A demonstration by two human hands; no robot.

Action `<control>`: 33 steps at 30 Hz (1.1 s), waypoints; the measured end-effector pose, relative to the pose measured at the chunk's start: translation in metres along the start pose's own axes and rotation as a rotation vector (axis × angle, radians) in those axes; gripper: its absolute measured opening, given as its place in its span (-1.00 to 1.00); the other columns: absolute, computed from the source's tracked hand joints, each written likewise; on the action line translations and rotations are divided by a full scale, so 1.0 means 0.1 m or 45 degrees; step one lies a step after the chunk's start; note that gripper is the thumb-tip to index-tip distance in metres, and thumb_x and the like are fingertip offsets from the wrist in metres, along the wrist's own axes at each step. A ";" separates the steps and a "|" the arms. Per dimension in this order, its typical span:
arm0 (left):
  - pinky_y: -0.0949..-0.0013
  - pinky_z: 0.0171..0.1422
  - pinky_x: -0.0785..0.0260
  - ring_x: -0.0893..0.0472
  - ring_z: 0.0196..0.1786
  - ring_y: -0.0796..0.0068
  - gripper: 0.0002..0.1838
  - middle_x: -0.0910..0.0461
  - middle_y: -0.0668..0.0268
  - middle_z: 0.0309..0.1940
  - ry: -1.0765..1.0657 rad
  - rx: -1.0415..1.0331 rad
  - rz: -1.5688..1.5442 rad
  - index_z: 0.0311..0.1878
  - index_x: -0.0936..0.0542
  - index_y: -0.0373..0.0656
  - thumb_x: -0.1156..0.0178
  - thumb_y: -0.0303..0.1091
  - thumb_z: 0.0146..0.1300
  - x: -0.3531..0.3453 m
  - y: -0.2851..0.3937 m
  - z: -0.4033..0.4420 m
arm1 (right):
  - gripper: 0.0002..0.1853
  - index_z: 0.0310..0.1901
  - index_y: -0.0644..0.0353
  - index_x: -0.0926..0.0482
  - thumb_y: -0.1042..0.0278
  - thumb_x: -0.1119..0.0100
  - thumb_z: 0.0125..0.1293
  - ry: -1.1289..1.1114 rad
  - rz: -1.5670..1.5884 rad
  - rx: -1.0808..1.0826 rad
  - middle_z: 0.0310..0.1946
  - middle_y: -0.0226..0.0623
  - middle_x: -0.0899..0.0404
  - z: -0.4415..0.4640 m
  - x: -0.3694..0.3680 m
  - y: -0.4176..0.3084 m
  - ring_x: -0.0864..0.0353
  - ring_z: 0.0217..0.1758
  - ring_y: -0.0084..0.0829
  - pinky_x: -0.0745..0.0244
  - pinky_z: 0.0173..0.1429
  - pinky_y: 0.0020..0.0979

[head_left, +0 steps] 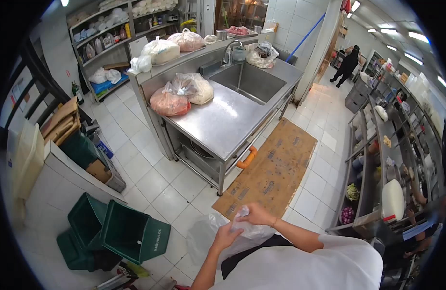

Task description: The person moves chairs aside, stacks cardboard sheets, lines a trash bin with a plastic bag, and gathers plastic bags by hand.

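Observation:
Close to my body, both hands grip a thin see-through plastic bag (202,236) near its top. My left hand (226,237) has its fingers closed on the bunched plastic. Just above and to its right, my right hand (256,214) pinches the same bag. The bag hangs loose below my hands and looks limp; its opening is hard to make out. Ahead of me, two tied clear bags sit on the steel counter (218,128): one with reddish contents (169,102) and one with pale contents (201,92).
A steel sink (249,82) is set into the counter, with a filled bag (262,54) behind it. Flattened cardboard (276,164) covers the floor ahead. Green bins (136,232) stand at left, loaded shelves (377,145) at right. A person in black (347,66) is far off.

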State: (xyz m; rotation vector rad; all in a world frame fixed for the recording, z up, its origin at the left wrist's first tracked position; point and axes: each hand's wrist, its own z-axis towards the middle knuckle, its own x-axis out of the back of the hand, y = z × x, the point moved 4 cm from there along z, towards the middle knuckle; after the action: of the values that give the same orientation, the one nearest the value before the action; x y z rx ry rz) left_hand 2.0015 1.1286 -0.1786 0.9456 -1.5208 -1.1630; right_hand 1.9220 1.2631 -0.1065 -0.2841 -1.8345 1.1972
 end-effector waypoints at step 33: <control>0.68 -0.32 -0.17 -0.32 -0.39 0.81 -0.75 -0.45 0.54 -0.44 1.338 0.184 0.030 -0.20 -0.51 -0.24 -0.06 -0.22 0.30 2.37 1.75 0.98 | -0.16 0.34 0.29 0.07 -0.26 0.26 0.25 0.111 -1.018 -0.090 0.40 -0.16 0.16 5.15 2.74 2.12 0.23 0.47 -0.27 0.30 0.38 0.10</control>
State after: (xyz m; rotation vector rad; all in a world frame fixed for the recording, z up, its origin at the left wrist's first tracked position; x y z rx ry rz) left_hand 1.8462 0.9693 0.0378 1.3329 -0.7415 -0.3745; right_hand 1.3092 1.2192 -0.1935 0.3365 -1.6597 0.5494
